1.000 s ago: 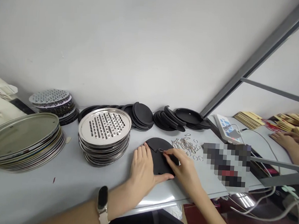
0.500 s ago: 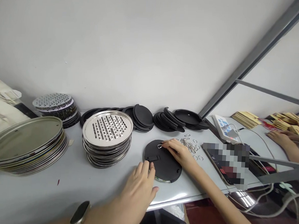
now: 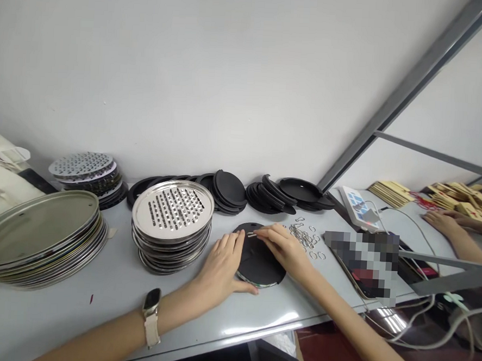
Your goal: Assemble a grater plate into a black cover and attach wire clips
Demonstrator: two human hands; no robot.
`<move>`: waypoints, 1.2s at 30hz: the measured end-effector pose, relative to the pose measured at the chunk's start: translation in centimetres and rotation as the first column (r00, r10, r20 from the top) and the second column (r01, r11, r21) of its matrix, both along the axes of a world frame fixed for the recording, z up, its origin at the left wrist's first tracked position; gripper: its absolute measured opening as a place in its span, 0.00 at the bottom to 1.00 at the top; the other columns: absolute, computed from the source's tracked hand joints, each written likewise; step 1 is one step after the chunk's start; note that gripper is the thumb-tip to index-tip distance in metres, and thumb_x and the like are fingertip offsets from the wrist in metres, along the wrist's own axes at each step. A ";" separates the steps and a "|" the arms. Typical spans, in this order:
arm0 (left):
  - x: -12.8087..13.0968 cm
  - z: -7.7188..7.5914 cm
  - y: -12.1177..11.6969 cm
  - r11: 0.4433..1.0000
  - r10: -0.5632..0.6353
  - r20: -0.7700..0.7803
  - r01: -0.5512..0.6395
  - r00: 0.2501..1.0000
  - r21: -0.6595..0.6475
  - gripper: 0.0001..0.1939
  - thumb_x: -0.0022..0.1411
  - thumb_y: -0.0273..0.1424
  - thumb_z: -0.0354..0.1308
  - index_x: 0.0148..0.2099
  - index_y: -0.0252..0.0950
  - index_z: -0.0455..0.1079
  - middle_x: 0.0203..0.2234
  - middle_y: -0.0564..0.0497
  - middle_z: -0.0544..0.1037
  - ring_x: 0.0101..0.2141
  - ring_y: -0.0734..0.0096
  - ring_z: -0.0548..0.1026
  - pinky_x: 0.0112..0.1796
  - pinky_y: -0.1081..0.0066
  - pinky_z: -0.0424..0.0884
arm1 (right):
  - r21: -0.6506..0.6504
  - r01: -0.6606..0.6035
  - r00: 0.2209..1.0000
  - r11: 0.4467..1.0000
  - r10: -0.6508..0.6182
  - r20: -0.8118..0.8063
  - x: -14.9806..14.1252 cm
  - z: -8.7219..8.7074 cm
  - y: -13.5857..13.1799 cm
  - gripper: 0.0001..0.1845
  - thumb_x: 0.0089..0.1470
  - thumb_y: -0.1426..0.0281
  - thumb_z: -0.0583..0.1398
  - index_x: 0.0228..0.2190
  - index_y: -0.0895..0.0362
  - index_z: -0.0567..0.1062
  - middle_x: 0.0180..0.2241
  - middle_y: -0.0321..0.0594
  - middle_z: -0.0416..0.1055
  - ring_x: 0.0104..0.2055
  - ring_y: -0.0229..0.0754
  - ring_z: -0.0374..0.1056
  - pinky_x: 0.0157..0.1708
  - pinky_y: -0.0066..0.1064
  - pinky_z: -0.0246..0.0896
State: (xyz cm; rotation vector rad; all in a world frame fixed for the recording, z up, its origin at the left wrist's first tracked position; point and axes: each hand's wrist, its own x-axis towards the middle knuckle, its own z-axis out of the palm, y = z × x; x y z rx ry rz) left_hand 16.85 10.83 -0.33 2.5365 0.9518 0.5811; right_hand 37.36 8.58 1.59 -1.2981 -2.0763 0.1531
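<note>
A black round plate (image 3: 262, 263) lies on the table between my two hands. Its near rim shows a thin, coloured edge. My left hand (image 3: 219, 266) holds the plate from the left, its fingers along the far-left rim and its thumb stretched along the near edge. Over the plate's far part, my right hand (image 3: 283, 248) pinches a small metal loop (image 3: 250, 235) between thumb and fingertips, close to the left fingertips. Just right of that hand is a pile of metal rings and pear-shaped pins (image 3: 303, 236).
Stacked round metal graters (image 3: 174, 212) stand left of my hands, with large oval trays (image 3: 38, 228) farther left. Black round covers (image 3: 230, 191) line the wall. A partly blurred phone (image 3: 354, 263) lies right; beyond the metal frame (image 3: 409, 98), another person's hand (image 3: 446, 223) rests near wooden pieces.
My left hand has moved up and left, from the plate's middle to its rim, with the thumb spread. The plate has turned. My right hand keeps the metal loop, now beside the left fingertips.
</note>
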 end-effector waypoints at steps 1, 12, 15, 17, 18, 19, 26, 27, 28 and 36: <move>0.2 0.1 -0.3 1.000 0.025 -0.021 -0.025 0.999 0.001 0.59 0.37 0.50 0.72 0.65 0.30 0.51 0.53 0.33 0.67 0.52 0.41 0.66 0.51 0.48 0.64 | -0.014 0.027 0.999 1.000 -0.028 -0.046 -0.7 -0.1 -0.8 0.12 0.64 0.70 0.52 0.43 0.50 0.73 0.38 0.42 0.73 0.41 0.45 0.69 0.41 0.39 0.67; -1.0 -0.5 -0.5 0.996 -0.019 0.013 0.020 1.000 -0.087 0.51 0.43 0.54 0.67 0.63 0.33 0.56 0.64 0.32 0.52 0.61 0.39 0.53 0.55 0.45 0.58 | -0.183 0.177 0.939 0.967 -0.222 -0.264 -4.6 -1.7 -5.6 0.06 0.62 0.71 0.54 0.31 0.53 0.68 0.34 0.42 0.68 0.38 0.45 0.68 0.38 0.38 0.67; -1.0 -1.0 -0.8 0.992 -0.043 0.005 0.043 0.999 -0.117 0.51 0.46 0.53 0.66 0.65 0.32 0.53 0.66 0.32 0.47 0.64 0.41 0.50 0.57 0.47 0.57 | -0.170 0.136 0.959 0.976 -0.173 -0.226 -4.7 -1.3 -5.6 0.07 0.62 0.72 0.53 0.33 0.53 0.69 0.35 0.43 0.69 0.38 0.45 0.68 0.37 0.37 0.67; -0.9 -1.1 -0.9 0.992 -0.030 0.001 0.030 1.000 -0.125 0.51 0.46 0.53 0.66 0.65 0.32 0.53 0.66 0.33 0.47 0.64 0.41 0.50 0.58 0.48 0.57 | -0.164 0.104 0.971 0.981 -0.136 -0.198 -4.8 -1.1 -5.7 0.08 0.63 0.73 0.52 0.35 0.53 0.70 0.37 0.44 0.69 0.39 0.45 0.68 0.38 0.36 0.67; -0.8 -1.1 -0.9 0.992 -0.026 0.000 0.025 1.000 -0.127 0.52 0.46 0.54 0.66 0.65 0.32 0.52 0.66 0.33 0.47 0.64 0.41 0.50 0.58 0.47 0.56 | -0.156 0.096 0.975 0.983 -0.124 -0.185 -4.8 -1.2 -5.8 0.09 0.63 0.74 0.52 0.36 0.53 0.71 0.38 0.45 0.69 0.40 0.45 0.68 0.38 0.36 0.68; -0.8 -1.2 -0.9 0.991 -0.025 0.001 0.025 1.000 -0.131 0.52 0.47 0.54 0.65 0.65 0.32 0.52 0.66 0.33 0.47 0.64 0.41 0.50 0.58 0.47 0.56 | -0.143 0.092 0.978 0.985 -0.116 -0.175 -4.8 -1.3 -6.0 0.10 0.63 0.75 0.51 0.38 0.53 0.71 0.38 0.45 0.69 0.40 0.45 0.67 0.38 0.36 0.67; -1.4 -1.2 -0.9 0.987 -0.052 0.065 0.061 0.997 -0.146 0.50 0.49 0.55 0.63 0.65 0.33 0.51 0.66 0.36 0.46 0.64 0.43 0.49 0.58 0.47 0.55 | 0.003 0.105 0.983 0.994 -0.103 -0.154 -4.9 -2.9 -6.8 0.15 0.61 0.81 0.51 0.45 0.53 0.70 0.39 0.45 0.68 0.41 0.44 0.66 0.38 0.35 0.66; -1.5 -1.1 -0.9 0.986 -0.049 0.103 0.065 0.993 -0.153 0.46 0.52 0.54 0.61 0.64 0.33 0.51 0.66 0.36 0.48 0.63 0.45 0.50 0.58 0.48 0.55 | 0.010 0.110 0.982 0.994 -0.107 -0.155 -4.9 -3.1 -6.9 0.16 0.61 0.81 0.52 0.45 0.53 0.70 0.39 0.45 0.68 0.41 0.44 0.66 0.39 0.36 0.66; -1.6 -0.9 -1.0 0.985 -0.039 0.151 0.063 0.988 -0.162 0.40 0.57 0.51 0.59 0.63 0.34 0.52 0.65 0.36 0.51 0.63 0.48 0.51 0.58 0.49 0.56 | 0.011 0.115 0.981 0.993 -0.112 -0.157 -4.9 -3.2 -6.9 0.16 0.61 0.81 0.52 0.45 0.53 0.70 0.39 0.45 0.68 0.41 0.44 0.66 0.39 0.36 0.65; -1.5 0.6 -0.5 0.967 -0.042 0.403 0.139 0.914 -0.213 0.09 0.68 0.22 0.47 0.42 0.38 0.66 0.38 0.51 0.71 0.42 0.69 0.70 0.44 0.69 0.67 | -0.031 0.116 0.979 0.993 -0.120 -0.167 -4.8 -3.2 -6.9 0.14 0.61 0.81 0.52 0.43 0.53 0.70 0.39 0.43 0.67 0.40 0.43 0.65 0.39 0.36 0.63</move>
